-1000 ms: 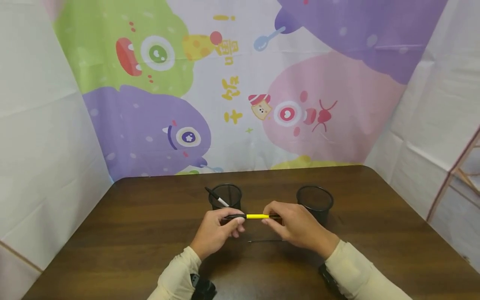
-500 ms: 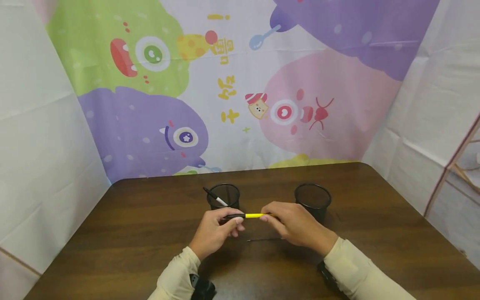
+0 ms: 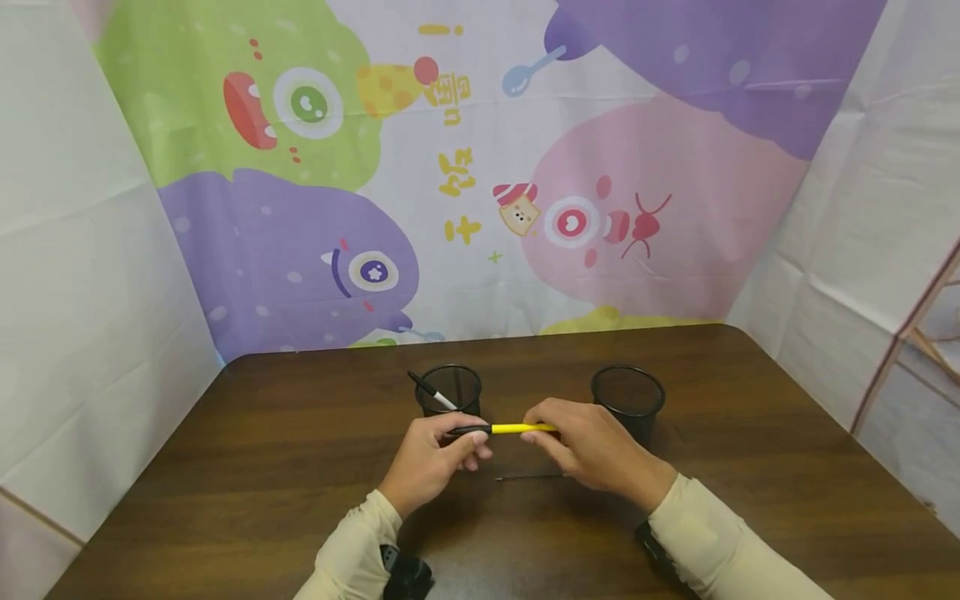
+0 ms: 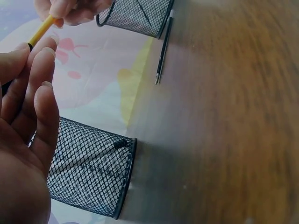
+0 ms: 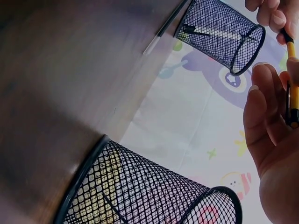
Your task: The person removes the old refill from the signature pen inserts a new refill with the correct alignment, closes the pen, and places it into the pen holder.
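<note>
A yellow-and-black pen (image 3: 512, 429) is held level between both hands above the table. My left hand (image 3: 431, 462) pinches its black front section between thumb and fingers. On the yellow barrel, the thumb and fingers of my right hand (image 3: 600, 446) grip near the back end; the right wrist view shows the black clip (image 5: 288, 100) there. Below the hands a thin dark pen refill (image 3: 528, 477) lies on the table, its metal tip visible in the left wrist view. Fingers hide parts of the pen.
Behind my left hand stands a black mesh pen cup (image 3: 450, 387) with a black-and-white pen (image 3: 432, 391) leaning in it. A second mesh cup (image 3: 628, 392) stands behind my right hand. Past the brown table (image 3: 300, 500) hangs a cartoon-printed cloth (image 3: 465, 292).
In the right hand's grip the pen has turned about its length: the dark part seen near its back end earlier now shows yellow. Both hands stay in nearly the same place.
</note>
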The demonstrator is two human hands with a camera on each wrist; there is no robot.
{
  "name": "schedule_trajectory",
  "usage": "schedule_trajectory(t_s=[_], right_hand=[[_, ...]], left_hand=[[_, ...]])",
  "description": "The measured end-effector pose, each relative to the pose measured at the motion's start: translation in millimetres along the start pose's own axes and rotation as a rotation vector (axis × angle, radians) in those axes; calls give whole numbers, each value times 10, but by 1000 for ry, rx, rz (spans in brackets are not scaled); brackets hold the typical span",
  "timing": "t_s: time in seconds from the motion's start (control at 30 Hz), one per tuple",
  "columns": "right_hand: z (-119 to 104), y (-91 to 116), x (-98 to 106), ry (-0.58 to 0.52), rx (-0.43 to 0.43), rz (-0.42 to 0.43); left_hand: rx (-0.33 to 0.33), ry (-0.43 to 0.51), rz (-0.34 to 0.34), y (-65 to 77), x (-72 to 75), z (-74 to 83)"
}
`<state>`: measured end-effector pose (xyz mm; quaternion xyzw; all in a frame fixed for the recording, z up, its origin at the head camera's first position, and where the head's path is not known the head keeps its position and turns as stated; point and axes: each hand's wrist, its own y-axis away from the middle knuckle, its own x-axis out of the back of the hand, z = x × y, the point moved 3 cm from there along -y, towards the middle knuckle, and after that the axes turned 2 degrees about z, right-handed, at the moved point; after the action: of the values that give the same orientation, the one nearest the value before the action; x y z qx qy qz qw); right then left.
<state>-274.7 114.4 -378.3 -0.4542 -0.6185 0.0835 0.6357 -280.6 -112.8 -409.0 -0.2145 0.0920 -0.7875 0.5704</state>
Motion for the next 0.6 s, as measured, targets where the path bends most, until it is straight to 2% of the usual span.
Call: schedule_trajectory(t_s=[0.6], right_hand=[[10, 1, -11, -12, 11, -15]], left_hand=[[5, 14, -1, 3, 5, 5]])
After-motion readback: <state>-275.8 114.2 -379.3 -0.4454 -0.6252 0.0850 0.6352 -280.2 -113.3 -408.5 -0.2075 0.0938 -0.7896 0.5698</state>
